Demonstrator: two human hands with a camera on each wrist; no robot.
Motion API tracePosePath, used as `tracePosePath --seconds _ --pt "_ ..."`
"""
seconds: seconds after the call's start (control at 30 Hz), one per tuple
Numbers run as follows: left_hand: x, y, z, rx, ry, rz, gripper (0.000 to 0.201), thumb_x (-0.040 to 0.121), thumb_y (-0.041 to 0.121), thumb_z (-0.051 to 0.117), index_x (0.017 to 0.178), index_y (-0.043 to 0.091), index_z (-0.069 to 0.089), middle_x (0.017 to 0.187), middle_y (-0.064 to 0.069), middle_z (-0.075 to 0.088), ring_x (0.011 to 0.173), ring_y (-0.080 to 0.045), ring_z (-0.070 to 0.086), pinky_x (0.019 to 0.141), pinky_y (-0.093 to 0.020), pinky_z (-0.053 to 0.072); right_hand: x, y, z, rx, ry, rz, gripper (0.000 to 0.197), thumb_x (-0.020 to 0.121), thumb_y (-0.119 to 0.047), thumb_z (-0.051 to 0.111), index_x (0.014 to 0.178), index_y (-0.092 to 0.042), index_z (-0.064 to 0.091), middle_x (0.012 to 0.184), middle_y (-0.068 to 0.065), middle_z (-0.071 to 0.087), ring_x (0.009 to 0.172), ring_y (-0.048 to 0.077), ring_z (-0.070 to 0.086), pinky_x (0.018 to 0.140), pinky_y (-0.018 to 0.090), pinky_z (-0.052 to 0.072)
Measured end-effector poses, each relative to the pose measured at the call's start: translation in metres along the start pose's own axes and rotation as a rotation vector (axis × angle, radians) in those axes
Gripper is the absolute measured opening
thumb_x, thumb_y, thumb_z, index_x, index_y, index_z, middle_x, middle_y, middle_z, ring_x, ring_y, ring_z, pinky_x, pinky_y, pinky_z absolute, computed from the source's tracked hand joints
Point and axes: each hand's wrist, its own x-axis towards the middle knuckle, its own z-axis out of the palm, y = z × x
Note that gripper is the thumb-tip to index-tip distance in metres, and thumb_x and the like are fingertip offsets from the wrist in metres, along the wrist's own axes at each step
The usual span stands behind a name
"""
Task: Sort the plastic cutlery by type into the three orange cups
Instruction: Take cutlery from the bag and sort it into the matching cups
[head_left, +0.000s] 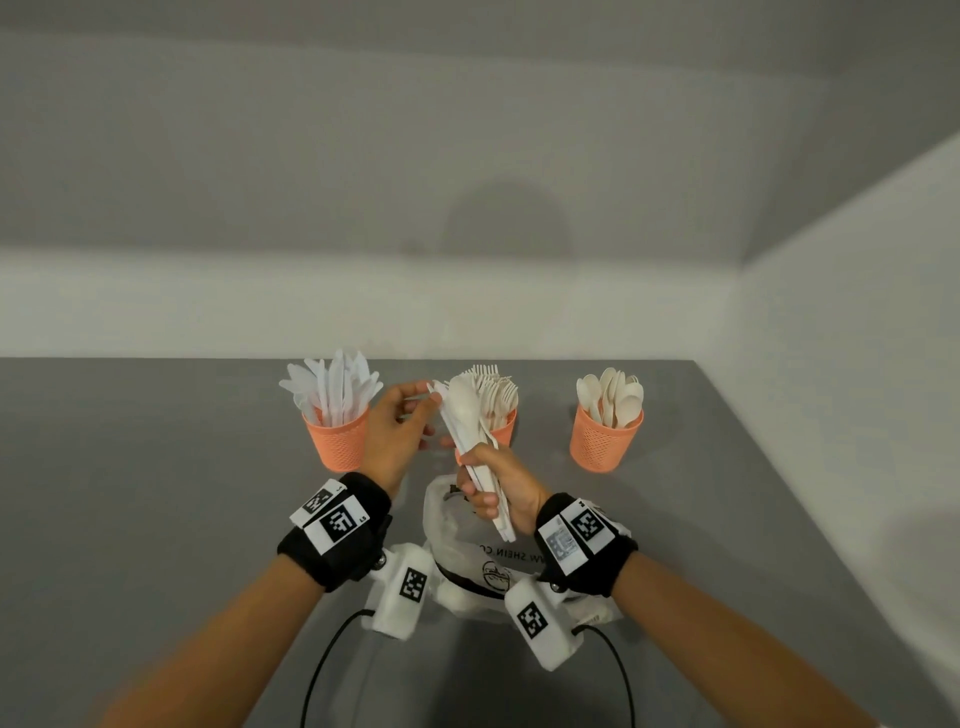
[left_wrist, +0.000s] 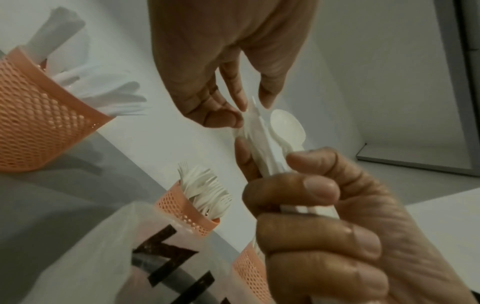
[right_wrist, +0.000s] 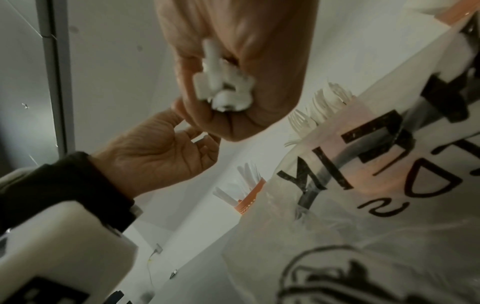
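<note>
Three orange mesh cups stand in a row on the grey table: the left cup (head_left: 337, 444) holds knives, the middle cup (head_left: 505, 427) holds forks, the right cup (head_left: 605, 441) holds spoons. My right hand (head_left: 483, 488) grips a bundle of white cutlery (head_left: 465, 423) by the handles, upright in front of the middle cup, with a spoon on top. My left hand (head_left: 427, 410) pinches the tip of one thin white piece (left_wrist: 253, 107) at the top of the bundle (left_wrist: 272, 142). In the right wrist view the handle ends (right_wrist: 223, 88) stick out of my right fist.
A translucent white plastic bag (head_left: 467, 551) with black print lies on the table under my wrists, close to the table's front. Grey walls close the table at the back and on the right. Cables run from both wrist cameras toward me.
</note>
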Motion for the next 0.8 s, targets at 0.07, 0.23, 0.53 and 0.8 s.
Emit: tracePosePath --seconds 0.07,0.23,0.53,0.8 --pt "0.002 0.0 -0.003 -0.009 0.006 -0.002 0.012 0.089 0.009 0.058 0.1 0.009 0.056 0.077 -0.001 0.057 0.052 -0.004 0.053 0.048 -0.013 0.047 0.001 0.0 0.0 -0.004 -0.014 0.004 0.033 0.092 -0.011 0.035 0.122 -0.007 0.047 0.044 -0.003 0.052 0.026 0.003 0.029 0.03 0.01 0.022" --pt "0.004 -0.002 -0.003 0.006 -0.016 -0.069 0.009 0.088 0.009 0.059 0.094 0.01 0.054 0.072 -0.002 0.061 0.046 -0.004 0.059 0.046 -0.016 0.048 0.003 0.001 0.002 -0.017 -0.003 0.017 0.016 0.09 -0.014 0.036 0.097 -0.008 0.049 0.047 0.0 0.057 0.027 0.005 0.031 0.03 0.011 0.024" --pt "-0.001 -0.01 0.003 0.208 -0.093 -0.132 0.014 0.089 0.011 0.056 0.076 0.009 0.056 0.065 -0.005 0.058 0.047 -0.01 0.051 0.041 -0.014 0.043 0.003 0.004 -0.007 -0.015 -0.081 0.073 0.025 0.073 -0.027 0.044 0.094 -0.015 0.049 0.059 0.002 0.064 0.032 0.007 0.038 0.033 0.013 0.029" --pt "-0.003 0.003 0.004 -0.173 0.16 -0.102 0.014 0.1 0.017 0.031 0.093 0.01 0.042 0.066 -0.005 0.058 0.052 -0.014 0.062 0.052 -0.026 0.052 0.002 0.005 -0.015 0.033 -0.028 0.044 0.03 0.091 -0.017 0.035 0.119 -0.013 0.046 0.064 0.004 0.069 0.038 0.01 0.049 0.041 0.018 0.044"
